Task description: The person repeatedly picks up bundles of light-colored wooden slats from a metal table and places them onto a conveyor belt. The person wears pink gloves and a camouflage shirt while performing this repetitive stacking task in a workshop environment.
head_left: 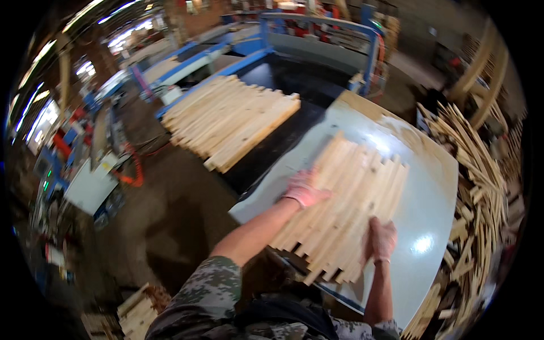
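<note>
A row of pale wooden strips [348, 198], laid side by side with uneven ends, lies slantwise on a smooth light worktop [428, 198]. At its left edge is my left hand [306, 190] in a pinkish-white glove, its thumb reaching over the strips and its fingers along the side, slightly blurred. My right hand [383, 240], gloved alike, is closed against the lower right edge, fingers curled. Between them the two hands hold the strips from both sides. The near strip ends stick out past the worktop's front edge.
Beyond on the left, a second row of strips [232, 119] lies on a black machine bed [269, 76] with a blue frame [317, 20]. Loose offcuts [479, 187] pile up along the right. A white cabinet [90, 187] and orange hose [136, 170] stand left.
</note>
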A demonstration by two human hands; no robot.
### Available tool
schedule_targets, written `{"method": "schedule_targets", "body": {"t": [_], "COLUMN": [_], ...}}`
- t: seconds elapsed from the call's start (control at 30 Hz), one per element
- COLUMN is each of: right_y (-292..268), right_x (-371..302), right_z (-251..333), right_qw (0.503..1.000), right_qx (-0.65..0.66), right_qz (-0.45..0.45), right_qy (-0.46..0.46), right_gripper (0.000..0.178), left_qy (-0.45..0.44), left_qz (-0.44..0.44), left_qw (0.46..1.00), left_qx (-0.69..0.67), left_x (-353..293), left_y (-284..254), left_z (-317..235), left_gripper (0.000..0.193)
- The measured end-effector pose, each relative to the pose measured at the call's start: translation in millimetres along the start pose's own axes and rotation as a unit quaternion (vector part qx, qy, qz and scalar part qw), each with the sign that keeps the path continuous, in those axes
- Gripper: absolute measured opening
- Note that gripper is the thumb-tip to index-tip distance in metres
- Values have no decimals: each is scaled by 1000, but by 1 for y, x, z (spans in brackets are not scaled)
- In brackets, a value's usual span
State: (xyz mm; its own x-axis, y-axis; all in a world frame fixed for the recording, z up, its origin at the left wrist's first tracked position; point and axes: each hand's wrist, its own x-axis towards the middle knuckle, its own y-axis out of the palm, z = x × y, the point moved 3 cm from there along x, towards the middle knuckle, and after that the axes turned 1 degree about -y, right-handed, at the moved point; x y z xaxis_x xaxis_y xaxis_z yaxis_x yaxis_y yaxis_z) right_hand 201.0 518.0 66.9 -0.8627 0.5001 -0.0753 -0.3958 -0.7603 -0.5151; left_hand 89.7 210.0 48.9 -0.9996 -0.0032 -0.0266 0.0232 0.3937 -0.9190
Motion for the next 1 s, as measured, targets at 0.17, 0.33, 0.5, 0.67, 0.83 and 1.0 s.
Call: {"method": "schedule_targets", "body": {"t": [0.17,0.33,0.5,0.67,0.83,1.0], "right_y": [92,166,221,228,229,231], "right_x": [62,79,62,66,65,58], "right_z": [33,79,113,94,90,108], "right_qw": [994,988,983,987,989,987], "right_qx": [-101,-120,-109,-106,-98,-120], "right_qz": [48,97,150,122,101,79], "right_qy": [-19,-5,2,19,41,75], "right_gripper": [62,63,70,69,67,68], "left_qy": [-48,-58,-5,112,141,123], "left_qz": [6,12,-47,29,113,179], "left_qw": [998,994,989,986,976,972], "left_qx": [30,97,142,124,126,92], "left_x": [70,128,153,140,138,159], "left_y": [-45,-65,-79,-100,-95,-103], "left_z": [49,117,176,118,95,97], "left_gripper": [108,101,79,58,59,73]}}
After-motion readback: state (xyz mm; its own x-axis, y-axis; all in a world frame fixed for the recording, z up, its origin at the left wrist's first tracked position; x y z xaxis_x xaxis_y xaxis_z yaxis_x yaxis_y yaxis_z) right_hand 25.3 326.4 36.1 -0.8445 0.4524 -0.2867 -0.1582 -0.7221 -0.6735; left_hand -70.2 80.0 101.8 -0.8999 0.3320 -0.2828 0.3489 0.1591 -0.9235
